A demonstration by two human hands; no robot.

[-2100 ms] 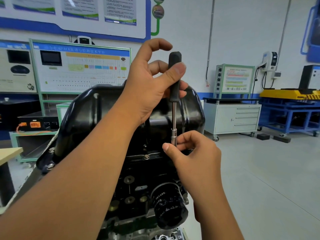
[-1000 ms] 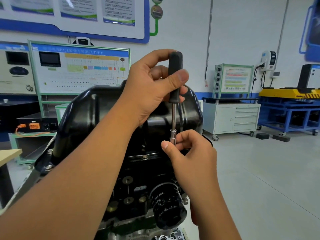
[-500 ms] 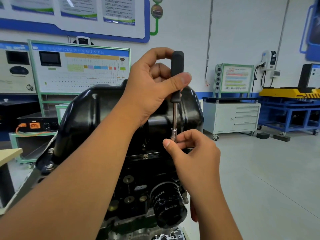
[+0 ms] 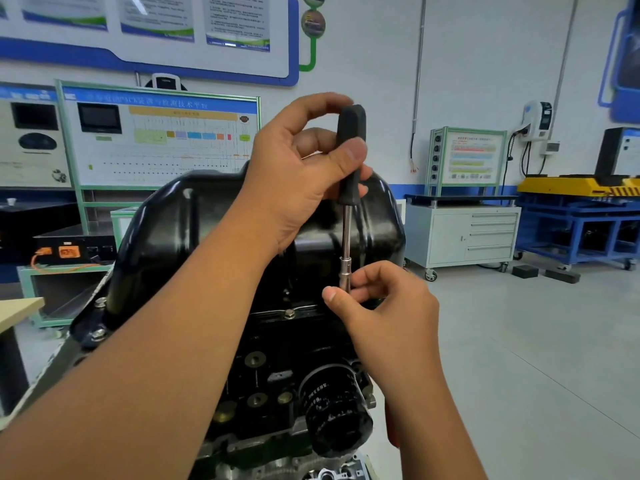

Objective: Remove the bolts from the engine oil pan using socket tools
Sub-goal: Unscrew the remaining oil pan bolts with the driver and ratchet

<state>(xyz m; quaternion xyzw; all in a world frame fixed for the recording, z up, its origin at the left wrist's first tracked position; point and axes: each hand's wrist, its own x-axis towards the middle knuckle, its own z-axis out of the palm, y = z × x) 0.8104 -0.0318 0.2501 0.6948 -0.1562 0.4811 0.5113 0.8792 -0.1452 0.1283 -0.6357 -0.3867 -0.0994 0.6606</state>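
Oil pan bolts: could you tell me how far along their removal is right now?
Nothing clearly looks finished: the oil pan still sits on the engine. In hand: the left hand grips the socket driver handle while the right hand pinches its socket end at the flange. Left: bolts remain along the front and left edge.

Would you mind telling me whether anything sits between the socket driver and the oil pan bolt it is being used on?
I cannot see the socket's tip: the right hand pinches the socket and hides its seat on the oil pan flange. The left hand grips the driver handle. Nothing else visibly intervenes.
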